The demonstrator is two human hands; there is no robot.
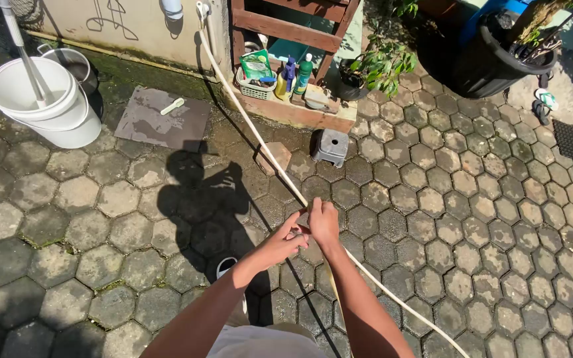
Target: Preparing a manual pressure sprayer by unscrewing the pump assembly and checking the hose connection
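Evidently, a pale hose (260, 142) is being gathered in: it is gripped by the right hand (323, 222), closed around it, and pinched by the left hand (285, 242) just beside. Beyond the grip it is stretched taut, up and leftward toward the wall; behind the grip it trails down to the right. A further hand-over-hand pull seems called for.

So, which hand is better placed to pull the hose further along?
The right hand, probably. It is wrapped around the pale hose from above. The left hand only touches the hose with its fingers, just behind it.
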